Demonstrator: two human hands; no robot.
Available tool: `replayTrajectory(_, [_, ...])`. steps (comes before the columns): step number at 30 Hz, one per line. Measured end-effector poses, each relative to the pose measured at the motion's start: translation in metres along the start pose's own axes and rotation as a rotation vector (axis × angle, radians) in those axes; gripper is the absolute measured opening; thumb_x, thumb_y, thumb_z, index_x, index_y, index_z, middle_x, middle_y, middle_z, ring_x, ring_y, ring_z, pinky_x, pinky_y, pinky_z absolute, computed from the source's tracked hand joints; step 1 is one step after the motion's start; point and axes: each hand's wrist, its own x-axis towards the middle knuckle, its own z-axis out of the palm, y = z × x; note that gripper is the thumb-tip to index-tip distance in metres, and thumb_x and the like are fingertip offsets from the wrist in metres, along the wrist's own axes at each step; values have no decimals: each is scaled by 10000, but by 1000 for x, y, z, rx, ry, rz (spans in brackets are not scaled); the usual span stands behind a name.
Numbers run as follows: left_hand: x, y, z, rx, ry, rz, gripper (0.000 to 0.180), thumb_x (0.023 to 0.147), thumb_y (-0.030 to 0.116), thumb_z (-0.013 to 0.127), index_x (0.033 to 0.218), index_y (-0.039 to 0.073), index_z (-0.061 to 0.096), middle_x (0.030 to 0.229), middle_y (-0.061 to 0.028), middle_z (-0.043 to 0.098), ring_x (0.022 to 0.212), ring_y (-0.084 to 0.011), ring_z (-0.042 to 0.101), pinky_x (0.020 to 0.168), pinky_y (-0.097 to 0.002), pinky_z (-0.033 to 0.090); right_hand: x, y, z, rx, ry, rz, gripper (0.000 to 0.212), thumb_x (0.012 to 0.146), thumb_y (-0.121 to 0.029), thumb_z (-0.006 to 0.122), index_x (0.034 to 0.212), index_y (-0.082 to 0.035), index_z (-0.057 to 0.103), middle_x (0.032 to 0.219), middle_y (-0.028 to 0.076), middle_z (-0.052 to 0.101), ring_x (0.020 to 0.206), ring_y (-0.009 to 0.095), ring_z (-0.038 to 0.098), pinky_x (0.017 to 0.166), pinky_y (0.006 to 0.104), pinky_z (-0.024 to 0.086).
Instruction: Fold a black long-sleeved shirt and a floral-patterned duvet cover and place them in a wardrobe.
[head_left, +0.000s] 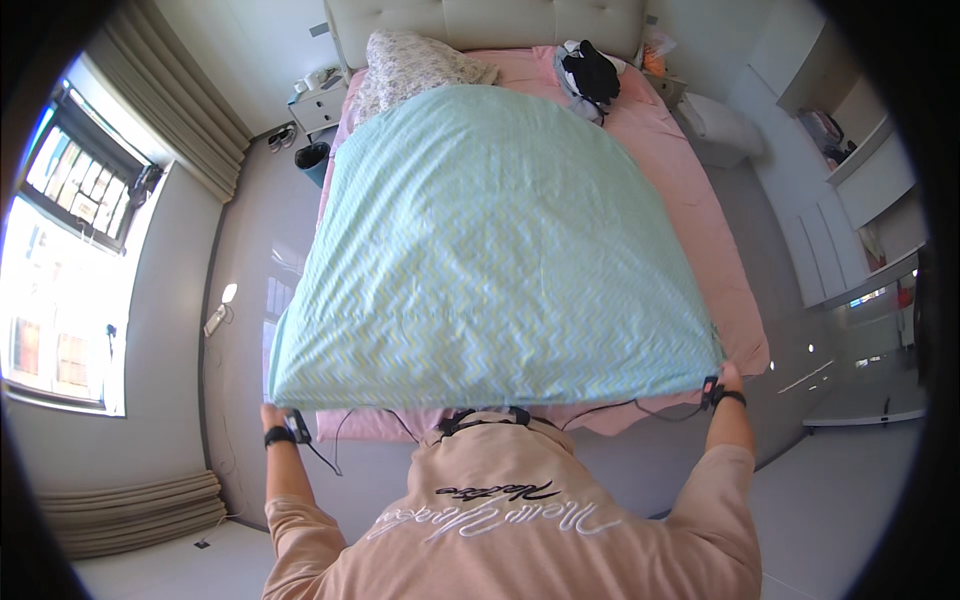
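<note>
A mint-green quilt (pixel 490 250) with a zigzag pattern is spread taut over the bed. My left hand (pixel 272 414) grips its near left corner, while my right hand (pixel 733 376) is closed on the near right corner. Both arms are stretched wide apart, and the quilt's near edge runs between the hands, raised over the foot of the bed. The fingers are partly hidden by the fabric. Beneath the quilt lies a pink sheet (pixel 722 270), showing along the right side and below the near edge. Each wrist wears a black strap with a small device and a cable.
A floral pillow (pixel 415 70) and a heap of dark clothes (pixel 592 75) lie near the headboard (pixel 490 22). On the left are a nightstand (pixel 320 108), a trash bin (pixel 313 160) and a bright window (pixel 70 270). Built-in shelves (pixel 850 150) line the right wall.
</note>
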Motion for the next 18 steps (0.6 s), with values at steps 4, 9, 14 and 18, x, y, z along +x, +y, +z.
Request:
replayTrajectory(4, [-85, -162, 2, 92, 254, -597, 174, 821, 50, 569, 959, -43, 620, 854, -175, 644, 734, -307, 637, 636, -449, 503, -15, 105, 75, -885, -67, -203, 273, 735, -107, 598, 945, 66, 624, 986, 259, 660, 897, 397, 647, 719, 479, 512])
replayTrajectory(9, [-190, -171, 33, 247, -129, -911, 285, 884, 229, 503, 1044, 31, 630, 1005, -163, 670, 873, -296, 642, 757, -433, 512, -123, 162, 45, -847, 432, 183, 322, 843, -207, 525, 899, 83, 654, 954, 285, 657, 891, 438, 637, 731, 506, 502])
replayTrajectory(14, [-210, -134, 62, 715, -676, -670, 376, 848, 372, 505, 1116, 154, 654, 1070, -122, 670, 956, -253, 627, 825, -379, 499, -190, 192, 87, -895, 160, 468, 314, 877, -163, 511, 995, 83, 667, 1060, 277, 649, 971, 385, 643, 785, 452, 513])
replayTrajectory(18, [-128, -107, 118, 1286, -1130, 41, 501, 835, 488, 505, 1239, 220, 632, 1261, -78, 620, 1174, -223, 564, 997, -359, 426, -102, 206, 77, -908, -60, 393, 357, 945, -216, 437, 1108, 30, 637, 1063, 236, 652, 967, 335, 639, 862, 424, 478])
